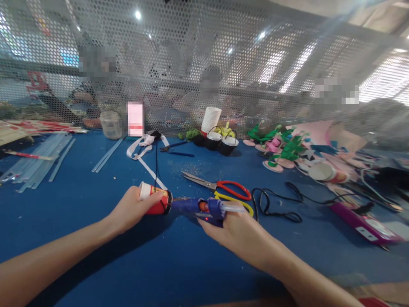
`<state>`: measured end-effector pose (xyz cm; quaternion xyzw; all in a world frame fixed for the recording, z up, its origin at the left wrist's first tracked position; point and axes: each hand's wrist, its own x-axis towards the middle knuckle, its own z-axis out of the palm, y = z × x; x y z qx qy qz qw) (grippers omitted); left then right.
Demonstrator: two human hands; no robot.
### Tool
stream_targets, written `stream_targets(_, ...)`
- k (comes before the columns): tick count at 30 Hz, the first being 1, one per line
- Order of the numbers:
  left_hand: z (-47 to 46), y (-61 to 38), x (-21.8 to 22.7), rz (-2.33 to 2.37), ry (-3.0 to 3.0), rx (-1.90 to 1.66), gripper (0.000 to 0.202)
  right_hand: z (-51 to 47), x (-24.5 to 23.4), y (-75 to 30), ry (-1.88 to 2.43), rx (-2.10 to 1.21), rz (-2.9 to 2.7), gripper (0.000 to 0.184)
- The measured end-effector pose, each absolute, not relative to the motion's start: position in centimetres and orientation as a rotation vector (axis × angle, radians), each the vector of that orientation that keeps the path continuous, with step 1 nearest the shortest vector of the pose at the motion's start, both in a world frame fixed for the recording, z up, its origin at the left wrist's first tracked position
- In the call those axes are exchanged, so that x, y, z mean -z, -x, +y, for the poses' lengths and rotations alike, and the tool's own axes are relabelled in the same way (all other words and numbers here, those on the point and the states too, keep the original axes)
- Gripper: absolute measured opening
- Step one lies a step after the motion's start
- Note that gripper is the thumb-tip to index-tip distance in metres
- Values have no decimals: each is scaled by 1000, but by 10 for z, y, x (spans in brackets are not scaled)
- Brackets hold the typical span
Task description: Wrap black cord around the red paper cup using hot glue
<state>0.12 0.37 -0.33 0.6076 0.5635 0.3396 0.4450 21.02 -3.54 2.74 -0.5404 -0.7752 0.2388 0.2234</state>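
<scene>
My left hand (132,207) is closed round a small red paper cup (156,208) with a white rim, tipped on its side. A black cord (156,164) runs from the cup up to a black bundle on the table. My right hand (234,230) grips a blue hot glue gun (191,209); a clear glue stick (234,208) sticks out of its back and a small red light glows on it. The gun's nozzle meets the base end of the cup, though whether it touches is hard to tell. Scissors (233,189) with red and yellow handles lie just behind the gun.
Glue sticks (41,160) lie at left, near a clear jar (111,125) and a lit phone (135,119). White ribbon (148,170), pliers (177,149), stacked cups (211,119) and small black buckets (228,145) stand behind. At right are green-and-pink pieces (281,151) and a purple power strip (367,224).
</scene>
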Motion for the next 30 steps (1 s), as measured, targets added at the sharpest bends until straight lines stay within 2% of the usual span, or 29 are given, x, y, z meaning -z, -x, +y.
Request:
stream_targets(4,3,-2,1,1384,-1452,-868,30,-36,-29,-209,1505,-740,-2094,13)
stream_targets(10,3,-3,1,1335,-1320,-969,32,-22,-38,-219,1594,-1058,-1825,13)
stream_targets(15,6,-2,2,1268,-1255,-1112,31,-2,-44,-232,1374,-1092,-1751,18)
stream_targets(23,8,-2,1,1158,-1219,-1196,29,14,-48,-229,1342,-1266,-1750,23)
stream_targets(30,-4,-3,-5,1219,-1462,-1116,31,33,-38,-233,1292,-1303,-1663,27)
